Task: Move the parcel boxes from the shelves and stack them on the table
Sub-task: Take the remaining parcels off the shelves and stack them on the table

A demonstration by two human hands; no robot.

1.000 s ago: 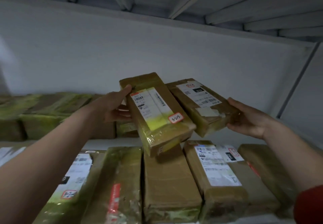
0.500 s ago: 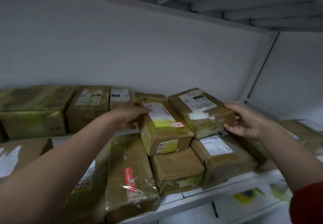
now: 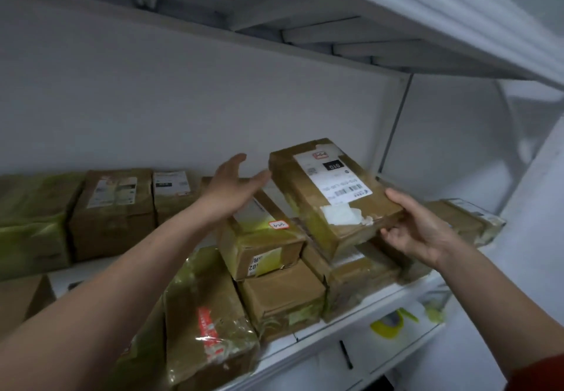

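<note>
Tilted box: a brown cardboard box (image 3: 308,207) at centre right of the frame, its near end raised above the boxes stacked below. I cannot tell whether its far end rests on them.
Right hand: the right hand (image 3: 418,229) grips the near right corner of the tilted box, with the thumb on the top face and the fingers curled beneath.
Left hand: the left hand (image 3: 232,189) is spread flat and holds nothing. It hovers over the stickered box (image 3: 259,238), just beside the tilted box's left side.
Shelf: the white shelf (image 3: 308,340) carries the other boxes, with a wrapped parcel (image 3: 207,314) at lower centre and a back row of boxes (image 3: 113,210) at left.
Worktop: not in view.
Weight: probably light to moderate, since one hand props up an end alone.
Stiffness: the cardboard looks rigid with firm edges, so it should stack flat.
Surface: glossy tape bands look slick, and the shipping label (image 3: 332,174) is torn near the lower edge.
Best hold: one hand at each short end, fingers underneath on bare cardboard rather than tape.
Risk: a one-corner hold may let the box pivot and slide.
</note>
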